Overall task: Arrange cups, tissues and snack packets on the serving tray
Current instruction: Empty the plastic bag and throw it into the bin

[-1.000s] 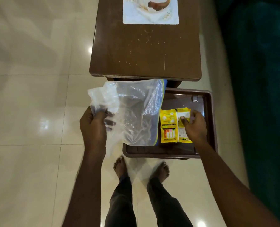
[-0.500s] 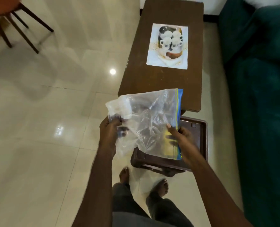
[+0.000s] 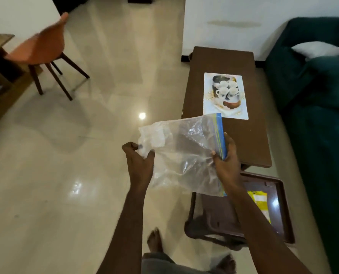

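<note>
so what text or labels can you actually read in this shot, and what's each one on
No text can be read in this view.
Yellow packet on the tray: it has print, but it is too blurred to read.
Printed sheet on the table: a picture of cups, no words that can be made out.
Plastic bag: a blue strip along one edge, no lettering visible.

We see a clear, crinkled plastic bag (image 3: 184, 155) and a glossy brown plastic tray (image 3: 288, 222). The floor tiles (image 3: 75, 175) shine, highly polished. The table (image 3: 222, 62) looks like smooth wood.
</note>
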